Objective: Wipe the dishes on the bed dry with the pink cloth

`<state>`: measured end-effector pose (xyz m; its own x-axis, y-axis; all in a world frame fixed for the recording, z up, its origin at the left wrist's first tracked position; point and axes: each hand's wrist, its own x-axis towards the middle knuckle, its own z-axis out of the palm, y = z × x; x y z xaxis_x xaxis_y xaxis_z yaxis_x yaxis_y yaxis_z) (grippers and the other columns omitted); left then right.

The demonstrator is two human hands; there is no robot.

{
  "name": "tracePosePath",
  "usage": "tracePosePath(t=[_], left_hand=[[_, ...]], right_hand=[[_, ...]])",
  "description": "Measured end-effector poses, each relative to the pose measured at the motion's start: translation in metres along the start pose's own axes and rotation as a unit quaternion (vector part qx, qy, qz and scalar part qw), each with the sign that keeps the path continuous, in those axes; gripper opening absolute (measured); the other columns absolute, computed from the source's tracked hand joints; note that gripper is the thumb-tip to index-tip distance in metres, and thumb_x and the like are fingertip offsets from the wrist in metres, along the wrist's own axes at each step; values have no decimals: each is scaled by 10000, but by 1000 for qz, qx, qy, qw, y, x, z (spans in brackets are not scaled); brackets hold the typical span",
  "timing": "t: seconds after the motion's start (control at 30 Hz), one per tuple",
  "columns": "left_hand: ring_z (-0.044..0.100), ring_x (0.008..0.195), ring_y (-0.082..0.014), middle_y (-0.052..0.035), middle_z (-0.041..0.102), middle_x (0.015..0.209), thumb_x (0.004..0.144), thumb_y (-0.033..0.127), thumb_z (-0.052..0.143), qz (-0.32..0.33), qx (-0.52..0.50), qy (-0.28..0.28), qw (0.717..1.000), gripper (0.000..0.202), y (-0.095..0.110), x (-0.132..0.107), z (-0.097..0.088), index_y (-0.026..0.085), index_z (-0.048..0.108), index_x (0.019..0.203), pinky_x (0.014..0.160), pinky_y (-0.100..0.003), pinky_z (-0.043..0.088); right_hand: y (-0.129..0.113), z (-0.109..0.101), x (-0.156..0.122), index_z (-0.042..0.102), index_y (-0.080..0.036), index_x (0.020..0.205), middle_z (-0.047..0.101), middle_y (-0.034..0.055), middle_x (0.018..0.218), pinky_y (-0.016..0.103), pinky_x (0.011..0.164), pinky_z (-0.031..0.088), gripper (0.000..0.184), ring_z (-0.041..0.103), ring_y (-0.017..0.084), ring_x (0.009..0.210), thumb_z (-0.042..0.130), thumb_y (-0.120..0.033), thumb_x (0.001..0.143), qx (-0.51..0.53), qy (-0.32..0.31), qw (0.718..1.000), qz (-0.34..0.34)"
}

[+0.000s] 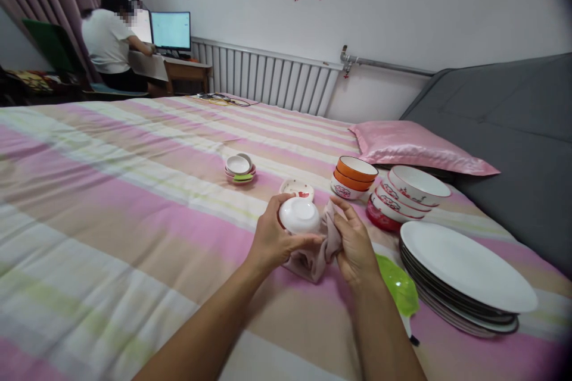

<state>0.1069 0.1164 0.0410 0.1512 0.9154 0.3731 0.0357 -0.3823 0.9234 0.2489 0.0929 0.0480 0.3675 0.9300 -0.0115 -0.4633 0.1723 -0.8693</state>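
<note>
My left hand (272, 235) grips a small white bowl (300, 214) whose base faces up toward me. Bunched in my right hand (355, 244) is a pale pink cloth (329, 232), held against the bowl's right side and hanging below it. Just beyond the bowl lies a small white dish (297, 189) with a red pattern, partly hidden by my left fingers and the bowl. A green leaf-shaped dish (397, 286) sits to the right of my right forearm, which covers part of it.
Stacked plates (469, 268) stand at the right, near piled red-and-white bowls (402, 196) and orange bowls (355, 175). Small nested dishes (240, 168) rest left of centre on the striped bedspread (156, 214). Behind are a pink pillow (420, 143) and a person (107, 41) at a desk.
</note>
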Motion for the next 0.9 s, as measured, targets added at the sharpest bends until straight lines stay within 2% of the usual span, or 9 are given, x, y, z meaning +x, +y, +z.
tracePosePath(t=[0.13,0.33,0.5,0.6,0.77,0.9], left_hand=[[567,1015,-229,-72,594,1075,440,347,861,2,-1,-1,1000,775,-1,0,0,172,493,1099,836,-302,463],[590,884,-197,-50,612,968,442,361,856,-32,-38,4,999,726,-1,1,-1,156,504,1044,743,-278,473],[590,770,-159,-32,614,876,455,344,853,-47,-91,-1,995,705,0,1,-1,142,490,1025,658,-248,477],[607,797,-171,-49,633,897,457,325,857,-48,-93,-14,994,720,0,0,-3,143,492,1050,678,-257,497],[627,901,-228,-96,656,983,446,352,860,-33,-31,-43,998,764,1,-1,-5,148,531,1104,736,-301,525],[607,980,-247,-131,609,1130,437,404,855,19,31,-57,998,851,1,-1,-4,158,528,1183,782,-323,523]], right_hand=[[0,2,-3,656,-196,821,679,-9,765,188,559,476,258,598,95,630,772,-311,622,-55,-41,997,-29],[5,-2,-4,691,-206,828,680,12,788,222,621,492,211,610,121,685,747,-335,671,-126,-96,985,-63],[5,-2,-4,730,-220,823,619,36,937,255,730,497,176,605,154,850,741,-332,687,-186,-134,968,-105],[3,0,-6,742,-223,813,587,39,941,272,743,493,174,596,162,859,744,-337,681,-196,-145,963,-113],[2,3,-9,748,-219,813,577,40,914,276,726,488,181,582,165,842,746,-338,676,-203,-152,960,-120],[4,3,-8,745,-229,827,594,35,914,270,737,477,162,582,162,849,734,-319,694,-193,-154,961,-122]])
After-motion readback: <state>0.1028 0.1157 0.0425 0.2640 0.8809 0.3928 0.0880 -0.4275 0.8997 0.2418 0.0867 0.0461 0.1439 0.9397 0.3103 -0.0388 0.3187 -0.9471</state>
